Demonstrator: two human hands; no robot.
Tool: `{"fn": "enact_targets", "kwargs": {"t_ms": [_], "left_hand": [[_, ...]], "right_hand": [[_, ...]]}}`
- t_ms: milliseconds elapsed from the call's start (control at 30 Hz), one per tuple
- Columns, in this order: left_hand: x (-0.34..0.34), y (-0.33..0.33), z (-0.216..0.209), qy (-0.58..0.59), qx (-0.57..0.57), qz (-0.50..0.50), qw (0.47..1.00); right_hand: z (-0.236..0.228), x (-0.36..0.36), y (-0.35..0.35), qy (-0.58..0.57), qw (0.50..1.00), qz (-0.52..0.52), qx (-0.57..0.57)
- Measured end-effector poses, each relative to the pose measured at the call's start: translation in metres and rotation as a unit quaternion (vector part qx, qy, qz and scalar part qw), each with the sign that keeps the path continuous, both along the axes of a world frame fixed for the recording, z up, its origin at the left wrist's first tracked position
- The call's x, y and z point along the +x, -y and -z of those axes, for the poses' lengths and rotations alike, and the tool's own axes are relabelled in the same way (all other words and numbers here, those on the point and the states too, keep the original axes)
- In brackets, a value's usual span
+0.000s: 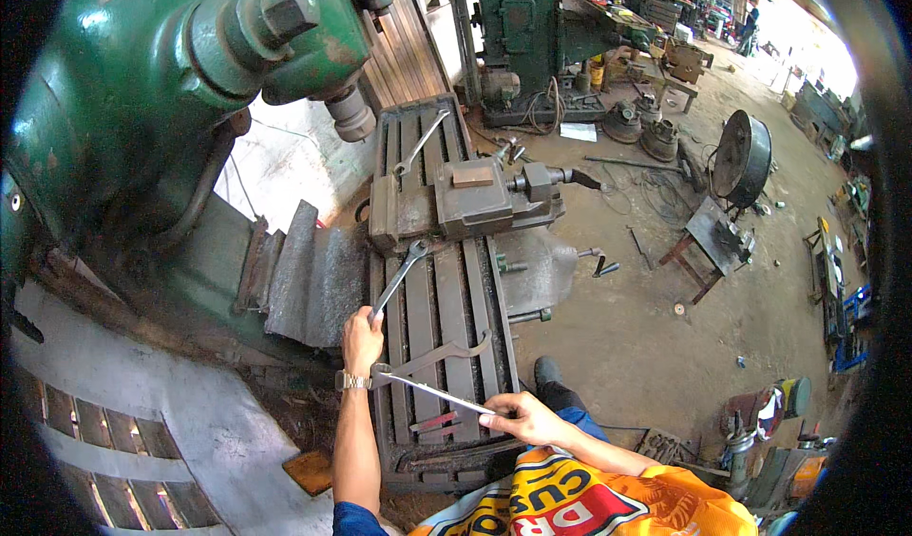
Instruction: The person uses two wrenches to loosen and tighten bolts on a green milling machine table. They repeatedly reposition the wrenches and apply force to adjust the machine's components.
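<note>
My left hand (362, 340) is closed round the handle of a metal wrench (397, 282). The wrench's open jaw lies at the base of a machine vise (484, 215), by its near left corner; I cannot tell whether it sits on a nut. A thin, straight, pale strip (432, 390), perhaps a steel ruler, is pinched in my right hand (524, 418). Its far end points left toward my left wrist. Beneath it, a hook spanner (445, 354) rests on the slotted machine table (404, 472), with a red-handled tool (436, 423) nearer me.
A second wrench (421, 143) lies on the table beyond the vise. The green milling machine head (152, 90) overhangs at left. Crank handles (598, 261) stick out on the right. Across the floor stand a small metal stand (708, 237) and a large round drum (741, 159).
</note>
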State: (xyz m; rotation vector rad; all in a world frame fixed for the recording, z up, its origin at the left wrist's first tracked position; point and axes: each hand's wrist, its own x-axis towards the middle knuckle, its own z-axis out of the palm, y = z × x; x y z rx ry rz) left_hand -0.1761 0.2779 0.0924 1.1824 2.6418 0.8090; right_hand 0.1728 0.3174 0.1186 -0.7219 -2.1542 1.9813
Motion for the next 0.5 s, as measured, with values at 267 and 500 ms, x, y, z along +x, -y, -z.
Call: {"fn": "enact_targets", "kwargs": {"t_ms": [267,500], "left_hand": [[-0.056,0.004,-0.071,-0.027,0.064,0.022,0.997],[-0.036,0.047,-0.089,0.102,0.095,0.120,0.983]], "right_hand": [[-0.006,0.003,-0.006,-0.008,0.999,-0.004,0.031],[-0.009,0.002,-0.013,0.026,0.993,-0.011,0.117]]}}
